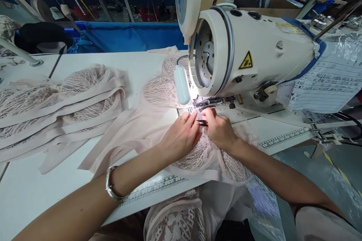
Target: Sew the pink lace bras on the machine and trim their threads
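Both hands close together just right of frame centre, right under the head of the white sewing machine [254,52] in the upper right. Left hand [181,135] lying palm-down on the pale pink lace garment [158,94], fingers pressed onto the fabric, ring on one finger and a silver bracelet [111,184] further back on the wrist toward lower left. Right hand [219,128] pinching a small dark tool [203,122], looks like thread snips or tweezers but too small to tell which, tip sitting between the two hands just in front of the presser foot area [210,102]. Garment spread across the middle of the white bench [34,196], running from under the needle down past the bench's front edge into the bottom centre of the frame. Little white work lamp [181,84] clipped beside the needle, lit. Stack of similar lace pieces [56,109] at left, well apart from the hands. Printed ruler strip [158,186] along the front edge of the bench, partly under the fabric. Paper sheet with handwriting [325,86] at far right beside the machine. Blue cloth [127,35] behind the bench at the top.
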The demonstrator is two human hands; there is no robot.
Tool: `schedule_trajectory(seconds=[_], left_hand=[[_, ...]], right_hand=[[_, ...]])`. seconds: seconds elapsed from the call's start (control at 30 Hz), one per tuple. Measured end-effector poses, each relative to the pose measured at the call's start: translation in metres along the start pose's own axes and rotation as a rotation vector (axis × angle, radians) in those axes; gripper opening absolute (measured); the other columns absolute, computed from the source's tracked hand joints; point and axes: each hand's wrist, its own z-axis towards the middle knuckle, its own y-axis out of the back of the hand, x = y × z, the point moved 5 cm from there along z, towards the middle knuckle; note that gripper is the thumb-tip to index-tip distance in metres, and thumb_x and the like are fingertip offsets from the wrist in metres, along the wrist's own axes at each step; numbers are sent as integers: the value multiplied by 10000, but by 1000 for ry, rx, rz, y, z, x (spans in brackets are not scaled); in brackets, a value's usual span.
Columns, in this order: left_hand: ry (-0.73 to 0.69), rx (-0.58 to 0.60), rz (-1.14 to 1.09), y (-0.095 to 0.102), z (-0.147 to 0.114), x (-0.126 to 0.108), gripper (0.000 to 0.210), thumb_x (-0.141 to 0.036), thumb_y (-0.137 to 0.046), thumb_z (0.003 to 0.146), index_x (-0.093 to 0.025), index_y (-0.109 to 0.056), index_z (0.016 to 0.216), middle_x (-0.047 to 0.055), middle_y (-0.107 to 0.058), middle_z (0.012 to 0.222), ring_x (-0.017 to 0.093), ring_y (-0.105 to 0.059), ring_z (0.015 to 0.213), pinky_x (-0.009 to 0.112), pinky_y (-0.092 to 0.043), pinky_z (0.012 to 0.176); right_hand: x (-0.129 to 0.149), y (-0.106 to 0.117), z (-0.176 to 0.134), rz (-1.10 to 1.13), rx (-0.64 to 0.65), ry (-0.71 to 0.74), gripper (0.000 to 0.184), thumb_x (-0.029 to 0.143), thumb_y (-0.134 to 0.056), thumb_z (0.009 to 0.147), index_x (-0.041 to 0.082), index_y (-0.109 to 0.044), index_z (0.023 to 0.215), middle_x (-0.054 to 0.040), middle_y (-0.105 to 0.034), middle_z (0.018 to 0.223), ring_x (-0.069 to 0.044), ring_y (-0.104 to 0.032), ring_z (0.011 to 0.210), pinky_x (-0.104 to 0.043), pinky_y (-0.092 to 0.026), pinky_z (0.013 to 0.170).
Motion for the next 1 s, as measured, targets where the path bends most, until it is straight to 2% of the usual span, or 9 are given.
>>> schedule_trajectory(seconds=[0.17, 0.3, 0.63, 0.77, 1.0], left_hand=[[1, -2, -32, 4, 0, 3, 280, -247, -446, 1022, -78, -657, 1098, 221, -607, 1311, 323, -557, 1032, 454, -499, 847], [-6, -31, -53, 2, -2, 5, 344, -259, -451, 1017, -42, -602, 1236, 220, -604, 1334, 330, -535, 1064, 464, -490, 881], [26, -91, -37, 2, -6, 10, 479, -333, -458, 1015, 12, -550, 1335, 225, -585, 1393, 364, -505, 1213, 486, -436, 1020], [55, -79, 39, 4, -6, 10, 476, -375, -445, 1021, -22, -586, 1308, 231, -599, 1367, 376, -532, 1199, 511, -425, 991], [52, -83, 105, 6, -6, 8, 492, -377, -409, 1034, -13, -594, 1309, 222, -622, 1360, 377, -549, 1214, 531, -392, 1011]], right_hand=[[7, 2, -9, -129, -224, 234, 323, 144, -392, 1034, 94, -690, 1146, -45, -699, 712, -146, -608, 598, -276, -382, 557], [10, 2, -12, -195, -277, 287, 357, 113, -394, 1023, 77, -709, 1187, -35, -688, 692, -145, -599, 568, -284, -410, 551], [7, -3, -5, -138, 16, 151, 409, 104, -423, 967, 80, -688, 1278, -83, -733, 789, -194, -674, 677, -300, -446, 591], [7, -3, -3, -124, 70, 108, 424, 92, -429, 947, 82, -686, 1284, -100, -746, 818, -207, -688, 717, -298, -458, 612], [6, -2, -1, -82, 103, 81, 453, 94, -418, 949, 81, -648, 1339, -118, -759, 865, -230, -701, 764, -305, -482, 633]])
